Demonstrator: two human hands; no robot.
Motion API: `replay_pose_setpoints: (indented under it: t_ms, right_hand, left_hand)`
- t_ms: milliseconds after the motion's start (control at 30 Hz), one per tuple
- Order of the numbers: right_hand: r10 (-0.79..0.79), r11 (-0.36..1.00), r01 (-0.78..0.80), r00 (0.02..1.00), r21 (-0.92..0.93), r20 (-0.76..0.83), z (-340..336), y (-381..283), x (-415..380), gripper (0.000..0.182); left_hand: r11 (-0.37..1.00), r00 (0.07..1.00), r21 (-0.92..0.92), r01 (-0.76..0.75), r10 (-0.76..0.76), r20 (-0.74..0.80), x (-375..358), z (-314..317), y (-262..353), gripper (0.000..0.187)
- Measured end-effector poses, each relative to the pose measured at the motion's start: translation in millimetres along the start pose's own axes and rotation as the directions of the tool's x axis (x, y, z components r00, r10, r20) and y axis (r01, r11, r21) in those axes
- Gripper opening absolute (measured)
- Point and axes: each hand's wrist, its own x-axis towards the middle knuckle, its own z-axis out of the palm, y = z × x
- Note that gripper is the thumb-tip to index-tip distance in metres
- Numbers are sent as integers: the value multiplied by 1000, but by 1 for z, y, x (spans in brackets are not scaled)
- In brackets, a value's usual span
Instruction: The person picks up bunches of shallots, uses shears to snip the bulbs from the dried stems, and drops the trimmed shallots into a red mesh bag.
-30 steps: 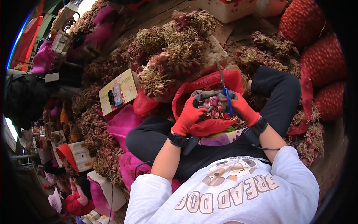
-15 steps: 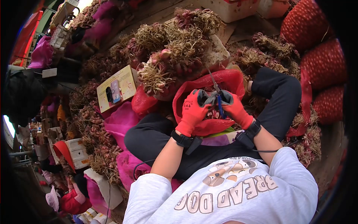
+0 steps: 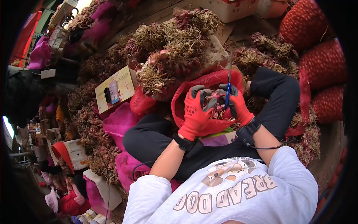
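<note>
My right hand (image 3: pixel 236 103), in a red and grey work glove, is closed around blue-handled scissors (image 3: pixel 228 95). Their narrow metal blades point up and away from me. My left hand (image 3: pixel 196 109), gloved alike, curls its thumb and fingers at a reddish-white shallot (image 3: pixel 213 98); the fingers partly hide it. Both hands are over an open red mesh bag (image 3: pixel 180 98) between my bent legs, with shallots and trimmings inside. Beyond the bag, dried shallot bunches (image 3: pixel 167 52) with tangled straw-coloured roots lie piled on a pale block (image 3: pixel 219 56).
Full red mesh sacks (image 3: pixel 321 63) stand at the right. A yellowish carton (image 3: pixel 115 87) with a phone (image 3: pixel 113 92) on it is to the left. Pink mesh (image 3: pixel 123 121) lies by my knee. A person in red (image 3: pixel 72 201) is at far left.
My hands have moved apart. The scissors have swung from between the hands to upright in my right hand, and shallots in the bag have come into view.
</note>
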Motion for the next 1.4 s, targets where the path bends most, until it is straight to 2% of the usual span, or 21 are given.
replay_pose_setpoints:
  t_ms: [67,200,333,433,533,633,733,767,833,867,933,967,1033,1133,1167,1200,1267,1300,1333,1400]
  right_hand:
    - [-57,997,56,998,-57,-19,7,0,1,33]
    - [-164,984,165,986,-65,14,26,2,-7,35]
    - [-59,997,58,998,53,6,32,5,-11,37]
    - [49,998,-49,999,31,2,30,3,-10,38]
    - [86,991,-93,993,98,75,20,2,-10,42]
    - [63,973,-91,989,212,134,10,6,-2,45]
    - [56,998,-58,971,0,233,30,-29,-16,48]
    - [-56,952,128,966,-278,252,27,-25,-11,48]
    - [-40,913,158,952,-377,303,28,-29,-11,48]
    - [-31,889,174,945,-422,325,28,-32,-12,48]
    - [49,970,6,975,-241,219,29,-39,-16,44]
    - [97,988,-73,980,-139,173,29,-41,-17,42]
    - [47,999,-50,976,10,215,4,-28,-4,40]
    - [24,988,-58,974,146,224,-9,-25,0,38]
    - [33,981,-80,968,178,249,-10,-26,-2,39]
    - [41,972,-103,960,210,277,-9,-26,-2,39]
    - [49,919,-134,972,371,230,-4,-13,-8,41]
    - [56,882,-145,977,449,205,-2,-6,-9,42]
    - [64,894,-155,973,421,223,1,-2,-8,42]
    - [82,916,-174,963,362,257,5,3,-6,44]
  left_hand:
    - [981,986,-99,164,-163,17,2,-2,5,29]
    - [968,953,16,251,-250,169,-2,-2,3,32]
    - [972,954,92,216,-230,192,-5,1,-9,31]
    - [984,970,34,173,-176,165,-11,8,-21,23]
    - [902,902,-222,369,-290,321,-11,4,-28,16]
    - [714,836,-459,528,-342,430,-11,-1,-27,12]
    - [546,803,-590,595,-369,468,-10,-1,-31,10]
    - [578,812,-573,581,-368,453,-12,0,-29,11]
    - [644,834,-535,546,-359,419,-10,0,-22,12]
    - [585,815,-572,575,-344,466,-9,0,-23,12]
    - [461,775,-626,629,-306,553,-6,-6,-24,14]
    - [462,761,-610,644,-304,573,-5,-11,-23,12]
    - [460,731,-578,674,-298,614,0,-22,-15,9]
    - [758,794,-281,589,-477,376,-7,-14,-46,15]
    - [820,862,-294,491,-410,296,-10,-7,-55,31]
    - [744,852,-423,516,-398,339,-7,-6,-50,38]
    - [539,837,-640,548,-352,420,-1,-3,-39,51]
    - [548,841,-646,531,-251,479,-2,-1,-30,61]
    - [586,862,-650,484,-192,469,-8,7,-23,65]
    - [621,875,-631,465,-217,432,-16,20,-31,60]
